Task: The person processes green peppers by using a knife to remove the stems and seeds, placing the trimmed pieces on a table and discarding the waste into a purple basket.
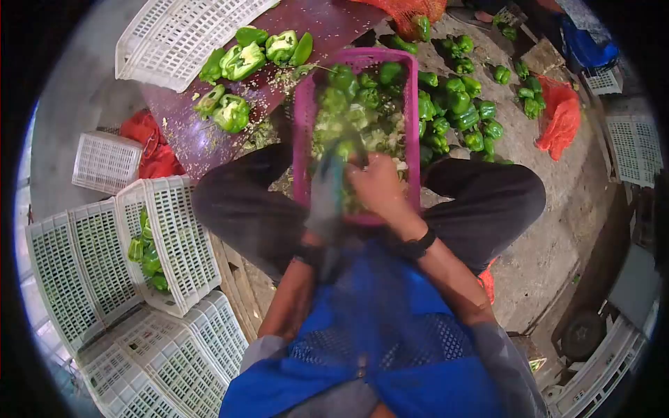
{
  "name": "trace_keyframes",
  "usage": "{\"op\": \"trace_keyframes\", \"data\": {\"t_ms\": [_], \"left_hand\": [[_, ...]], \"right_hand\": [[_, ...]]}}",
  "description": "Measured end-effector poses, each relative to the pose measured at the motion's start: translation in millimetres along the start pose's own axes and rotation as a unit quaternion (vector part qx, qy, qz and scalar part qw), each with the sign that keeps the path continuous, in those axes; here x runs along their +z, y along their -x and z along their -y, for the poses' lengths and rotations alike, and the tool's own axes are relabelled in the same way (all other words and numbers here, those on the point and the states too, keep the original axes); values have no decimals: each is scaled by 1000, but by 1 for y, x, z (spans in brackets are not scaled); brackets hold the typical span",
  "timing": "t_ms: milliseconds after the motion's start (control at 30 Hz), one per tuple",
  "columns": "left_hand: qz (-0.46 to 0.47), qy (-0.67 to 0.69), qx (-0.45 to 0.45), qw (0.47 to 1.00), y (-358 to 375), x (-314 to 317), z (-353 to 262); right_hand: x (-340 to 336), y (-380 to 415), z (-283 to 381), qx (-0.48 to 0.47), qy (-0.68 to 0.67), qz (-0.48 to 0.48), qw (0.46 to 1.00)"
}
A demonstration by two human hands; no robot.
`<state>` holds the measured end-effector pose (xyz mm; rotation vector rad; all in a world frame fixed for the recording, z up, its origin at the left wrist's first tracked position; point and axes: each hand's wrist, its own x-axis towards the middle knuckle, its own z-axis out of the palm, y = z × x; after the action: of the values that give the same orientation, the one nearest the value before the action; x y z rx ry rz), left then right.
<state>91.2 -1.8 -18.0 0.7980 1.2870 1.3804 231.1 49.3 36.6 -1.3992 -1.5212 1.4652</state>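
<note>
A pink crate (302, 132) stands between the knees, holding pale pepper cores and green bell peppers (391, 72). Over its near half, my left hand (324, 195) wears a grey glove and is smeared by motion. Bright green pepper flesh (344, 149) shows at its fingertips; I cannot tell whether the fingers grip it. My right hand (380, 184), bare, is closed beside it around a dark slim tool (359, 148), itself blurred. The two hands are close together above the cores.
Cut peppers (244, 61) lie on a seed-strewn dark red board (185, 129), next to a white crate (178, 42). Whole green peppers (460, 104) are heaped on the floor at right, near a red mesh bag (557, 118). More white crates (83, 258) stand at left.
</note>
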Motion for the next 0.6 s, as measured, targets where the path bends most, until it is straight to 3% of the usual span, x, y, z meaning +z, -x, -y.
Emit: {"op": "trace_keyframes", "data": {"t_ms": [67, 133, 167, 200, 233, 267, 300, 333, 367, 467, 600], "left_hand": [[-16, -7, -24, 1000, 6, 8, -8], [-22, -45, -55, 997, 14, 24, -41], [-16, -92, -15, 996, 14, 22, -36], [-15, -139, 26, 990, 15, 20, -30], [-5, -213, 123, 969, 13, 4, 3], [-2, -173, 119, 978, 13, -4, 19], [0, -133, 116, 984, 12, -6, 23], [-9, 22, 8, 1000, 15, -8, 27], [-16, 78, -27, 996, 16, -12, 31], [-30, 96, -25, 995, 11, -7, 1], [-15, 112, -5, 994, 8, -3, -22]], "right_hand": [[5, 0, -3, 21, 38, -6, 999], [8, -2, -14, 56, -40, 2, 998], [8, -3, -21, 74, -78, 5, 994], [5, -3, -22, -8, 0, 8, 1000], [2, -3, -22, -90, 78, 11, 993], [-1, -3, -21, -169, 155, 12, 973], [-3, 0, -17, -166, 126, 44, 977], [-4, 5, -12, -164, 96, 78, 979], [-5, 9, -6, -161, 65, 112, 978], [-14, 20, 7, 45, -85, 68, 993], [-23, 21, 2, -28, -74, 73, 994]]}}
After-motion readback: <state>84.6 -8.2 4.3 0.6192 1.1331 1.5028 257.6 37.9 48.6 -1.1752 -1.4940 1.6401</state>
